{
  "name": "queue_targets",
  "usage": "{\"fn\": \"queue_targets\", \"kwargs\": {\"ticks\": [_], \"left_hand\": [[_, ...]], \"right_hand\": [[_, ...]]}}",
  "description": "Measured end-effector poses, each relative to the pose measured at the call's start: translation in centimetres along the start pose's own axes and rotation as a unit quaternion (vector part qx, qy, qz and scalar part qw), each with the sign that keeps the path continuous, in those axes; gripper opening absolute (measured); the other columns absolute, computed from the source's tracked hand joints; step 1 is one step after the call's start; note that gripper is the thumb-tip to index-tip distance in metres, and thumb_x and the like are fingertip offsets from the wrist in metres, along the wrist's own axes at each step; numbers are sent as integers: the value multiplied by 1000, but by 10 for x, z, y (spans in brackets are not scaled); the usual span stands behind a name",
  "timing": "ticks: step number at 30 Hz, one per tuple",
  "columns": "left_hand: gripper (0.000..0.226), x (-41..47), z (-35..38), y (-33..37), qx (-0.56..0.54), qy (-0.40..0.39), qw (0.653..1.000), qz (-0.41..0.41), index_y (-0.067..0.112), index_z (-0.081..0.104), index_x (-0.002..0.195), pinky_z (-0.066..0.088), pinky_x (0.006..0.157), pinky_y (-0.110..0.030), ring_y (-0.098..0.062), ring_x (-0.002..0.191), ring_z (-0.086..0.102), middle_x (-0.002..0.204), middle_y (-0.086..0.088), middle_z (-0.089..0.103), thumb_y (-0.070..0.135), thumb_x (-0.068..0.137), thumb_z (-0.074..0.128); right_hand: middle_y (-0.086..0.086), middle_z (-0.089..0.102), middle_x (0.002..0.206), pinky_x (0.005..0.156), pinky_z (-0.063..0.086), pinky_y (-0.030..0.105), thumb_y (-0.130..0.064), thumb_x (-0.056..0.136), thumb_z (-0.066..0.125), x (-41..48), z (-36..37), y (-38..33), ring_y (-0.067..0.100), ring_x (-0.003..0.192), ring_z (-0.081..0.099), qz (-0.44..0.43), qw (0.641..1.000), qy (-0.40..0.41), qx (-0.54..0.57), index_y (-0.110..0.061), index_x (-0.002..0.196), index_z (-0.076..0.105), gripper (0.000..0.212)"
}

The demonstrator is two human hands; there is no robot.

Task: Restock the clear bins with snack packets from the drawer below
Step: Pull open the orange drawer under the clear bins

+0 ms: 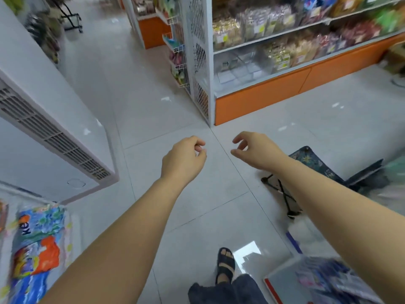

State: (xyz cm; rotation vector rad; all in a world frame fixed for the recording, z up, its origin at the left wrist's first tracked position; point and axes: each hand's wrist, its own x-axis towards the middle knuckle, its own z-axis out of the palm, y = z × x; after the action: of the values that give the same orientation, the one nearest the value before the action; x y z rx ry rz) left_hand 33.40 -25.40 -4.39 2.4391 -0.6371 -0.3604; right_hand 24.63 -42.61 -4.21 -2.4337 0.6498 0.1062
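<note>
Fingers [197,141] of left hand [183,160] and right hand [255,152] curl loosely, holding nothing.

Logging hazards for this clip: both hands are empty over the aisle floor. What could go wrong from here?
1. The folding stool lies on the floor right of the sandalled foot; a step that way could trip.
2. The packet box at the lower right also sits near that foot.
3. The glossy floor tiles may be slippery.

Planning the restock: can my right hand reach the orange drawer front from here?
Probably not yet: the right hand hovers empty over floor tiles, well short of the orange drawer. Nothing stands between them, so stepping closer should do.
</note>
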Motion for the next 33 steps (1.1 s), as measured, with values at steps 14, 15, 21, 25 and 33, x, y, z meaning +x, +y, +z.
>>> {"fn": "queue_targets", "kwargs": {"ticks": [14, 15, 21, 25, 33], "left_hand": [[16, 245, 26, 80, -36, -49, 993, 104, 33, 60, 106, 41, 70, -23, 1, 82, 54, 97, 19, 57, 30, 94, 51], [15, 265, 28, 85, -39, -55, 992, 110, 33, 60, 106, 43, 71, -23, 1, 82, 55, 97, 18, 58, 30, 94, 51], [18, 378, 45, 125, -46, -100, 984, 139, 31, 61, 109, 46, 77, -24, -1, 87, 56, 100, 16, 60, 28, 94, 51], [18, 444, 71, 159, -43, -142, 976, 162, 30, 60, 111, 48, 77, -23, 0, 88, 57, 102, 16, 61, 29, 95, 51], [17, 578, 125, 232, -53, -119, 982, 138, 31, 64, 103, 52, 84, -35, -6, 90, 61, 99, 14, 65, 25, 93, 52]], "right_hand": [[-15, 61, 88, 76, 51, 33, -30, 91, 58, 190, -92, 49, 11, 81, 60, 50, 987, 136, 76, -22, 110, 63, 21], [-16, 60, 87, 75, 51, 33, -29, 91, 58, 205, -96, 53, 11, 79, 60, 57, 983, 148, 86, -22, 110, 63, 21], [-16, 60, 83, 70, 50, 31, -26, 91, 57, 286, -127, 78, 5, 71, 57, 99, 970, 188, 116, -26, 104, 63, 15], [-19, 60, 82, 72, 51, 32, -27, 91, 57, 330, -155, 116, 5, 73, 59, 140, 963, 197, 121, -27, 105, 63, 15], [-21, 57, 83, 71, 48, 28, -28, 91, 57, 453, -240, 200, 4, 75, 57, 144, 970, 170, 98, -27, 107, 63, 17]]}}
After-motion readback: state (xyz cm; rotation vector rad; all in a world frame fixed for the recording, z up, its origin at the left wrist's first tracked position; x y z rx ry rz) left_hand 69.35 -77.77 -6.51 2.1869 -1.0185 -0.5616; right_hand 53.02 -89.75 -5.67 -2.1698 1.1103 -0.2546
